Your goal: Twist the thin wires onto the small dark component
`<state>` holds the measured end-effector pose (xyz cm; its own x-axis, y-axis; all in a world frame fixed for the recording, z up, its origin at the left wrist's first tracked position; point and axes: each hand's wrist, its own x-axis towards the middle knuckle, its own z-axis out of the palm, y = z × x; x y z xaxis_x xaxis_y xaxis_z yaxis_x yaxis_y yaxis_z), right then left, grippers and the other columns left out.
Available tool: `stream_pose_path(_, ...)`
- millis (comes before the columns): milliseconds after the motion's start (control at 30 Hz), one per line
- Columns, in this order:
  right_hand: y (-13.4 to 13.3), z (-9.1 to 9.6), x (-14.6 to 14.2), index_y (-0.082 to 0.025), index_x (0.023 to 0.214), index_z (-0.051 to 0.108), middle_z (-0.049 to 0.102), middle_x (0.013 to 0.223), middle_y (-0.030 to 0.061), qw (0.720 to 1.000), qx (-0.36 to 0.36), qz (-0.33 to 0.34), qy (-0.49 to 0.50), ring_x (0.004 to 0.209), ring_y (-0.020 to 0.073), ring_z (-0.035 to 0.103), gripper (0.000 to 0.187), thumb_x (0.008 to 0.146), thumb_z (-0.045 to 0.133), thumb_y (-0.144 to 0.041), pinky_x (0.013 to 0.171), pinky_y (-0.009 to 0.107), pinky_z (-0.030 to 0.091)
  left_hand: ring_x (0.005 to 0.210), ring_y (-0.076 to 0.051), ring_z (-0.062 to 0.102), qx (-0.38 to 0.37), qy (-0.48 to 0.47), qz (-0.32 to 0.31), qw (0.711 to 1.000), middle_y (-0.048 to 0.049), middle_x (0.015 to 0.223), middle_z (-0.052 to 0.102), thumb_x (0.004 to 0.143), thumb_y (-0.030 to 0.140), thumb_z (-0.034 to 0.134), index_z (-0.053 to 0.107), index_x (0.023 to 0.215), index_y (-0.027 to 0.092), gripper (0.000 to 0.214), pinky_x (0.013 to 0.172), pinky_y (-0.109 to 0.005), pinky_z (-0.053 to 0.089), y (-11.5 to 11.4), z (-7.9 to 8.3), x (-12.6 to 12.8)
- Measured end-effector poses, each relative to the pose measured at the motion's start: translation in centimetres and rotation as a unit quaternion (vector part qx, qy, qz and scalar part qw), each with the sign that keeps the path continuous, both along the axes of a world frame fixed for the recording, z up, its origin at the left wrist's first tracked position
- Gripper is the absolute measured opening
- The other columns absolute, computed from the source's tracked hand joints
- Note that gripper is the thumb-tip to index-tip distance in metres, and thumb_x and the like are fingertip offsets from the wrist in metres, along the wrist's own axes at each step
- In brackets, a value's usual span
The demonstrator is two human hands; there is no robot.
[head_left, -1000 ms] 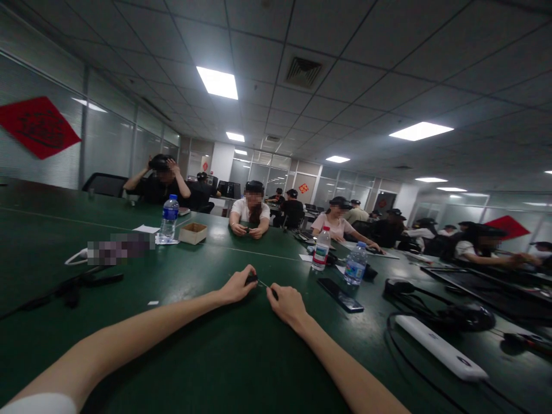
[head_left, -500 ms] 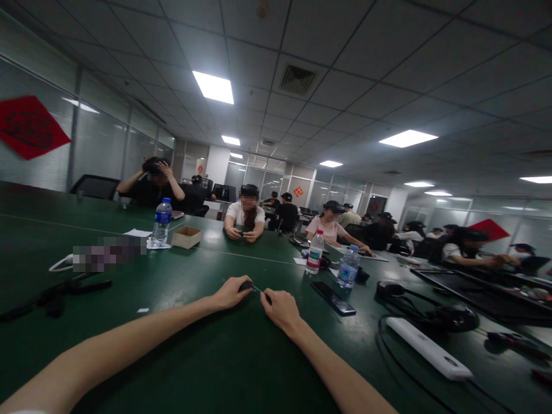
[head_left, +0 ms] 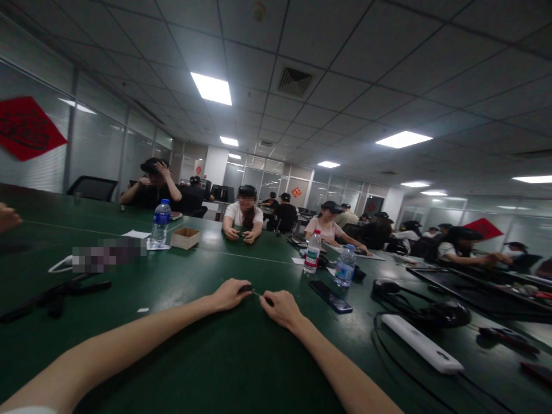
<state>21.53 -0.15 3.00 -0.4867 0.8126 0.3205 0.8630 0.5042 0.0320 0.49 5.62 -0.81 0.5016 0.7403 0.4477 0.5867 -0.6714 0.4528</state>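
Just above the green tabletop [head_left: 207, 345], my left hand [head_left: 230, 294] is closed on a small dark rounded piece [head_left: 246, 288] that pokes out past its fingertips. Facing it, my right hand [head_left: 282, 310] pinches another small dark piece [head_left: 269, 301], mostly covered by the fingers. A thin shiny metal rod [head_left: 256, 294] bridges the short gap between the hands. I cannot tell which dark piece it belongs to, nor what kind of tool it is. Both forearms stretch forward over the table.
Right of my hands lie a phone [head_left: 331, 296], bottles [head_left: 345, 266], headphones [head_left: 444, 313] and a white power strip [head_left: 420, 342] with a cable. A small open box [head_left: 185, 238] and black straps [head_left: 56, 296] are on the left. A person [head_left: 244, 215] sits opposite.
Another person's hand has come in at the left edge. The person at the far left has lowered one arm. My own hands keep nearly the same pose, and the view has shifted slightly.
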Motion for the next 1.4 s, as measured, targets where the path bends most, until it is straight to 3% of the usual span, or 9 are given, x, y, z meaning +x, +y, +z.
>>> stream_pose_path(133,0.1,-0.2,-0.5,-0.021,0.088,0.066,0.069,0.08,0.0024,1.0,0.018,0.013,-0.017,0.068,0.0122,0.061,0.046,0.095,0.029,-0.049,0.065,0.02,0.038,0.082,-0.018,0.06,-0.016,0.006,0.023,1.0,-0.0054,0.09,0.067,0.086,0.044,0.045,0.064,0.098,0.019,0.033,0.075,-0.024,0.043,0.5,-0.3,0.1)
stream_pose_path(367,1.2,-0.5,0.3,-0.023,0.092,0.065,0.069,0.082,0.004,0.997,0.027,-0.063,-0.021,0.07,0.0147,0.062,0.049,0.095,0.024,-0.048,0.063,0.022,0.037,0.082,-0.017,0.059,-0.012,-0.003,0.024,1.0,-0.0041,0.091,0.067,0.087,0.049,0.044,0.064,0.096,0.019,0.036,0.074,-0.024,0.041,0.7,-0.4,0.1)
stream_pose_path(800,1.8,-0.6,0.7,-0.022,0.089,0.063,0.067,0.079,0.0032,0.999,0.018,-0.031,-0.025,0.065,0.0127,0.059,0.05,0.095,0.023,-0.051,0.059,0.021,0.038,0.082,-0.017,0.06,-0.003,0.01,0.025,1.0,-0.0042,0.092,0.067,0.087,0.049,0.045,0.064,0.096,0.019,0.037,0.075,-0.025,0.041,0.6,-0.3,0.2)
stream_pose_path(1067,1.4,-0.3,0.5,-0.021,0.086,0.063,0.067,0.08,0.0032,0.999,0.013,-0.035,-0.034,0.065,0.0117,0.059,0.051,0.097,0.021,-0.047,0.059,0.02,0.037,0.09,-0.017,0.06,-0.005,-0.001,-0.006,1.0,-0.0036,0.102,0.066,0.086,0.046,0.048,0.062,0.109,0.021,0.036,0.08,-0.025,0.043,0.5,-0.2,0.1)
stream_pose_path(1400,1.0,-0.2,0.1,-0.022,0.086,0.065,0.068,0.082,0.0031,0.998,0.053,0.0,-0.037,0.068,0.0121,0.06,0.047,0.096,0.026,-0.045,0.059,0.021,0.034,0.085,-0.016,0.061,-0.009,0.001,-0.001,1.0,-0.0032,0.098,0.068,0.086,0.042,0.049,0.065,0.104,0.021,0.032,0.077,-0.024,0.043,1.1,-0.6,0.2)
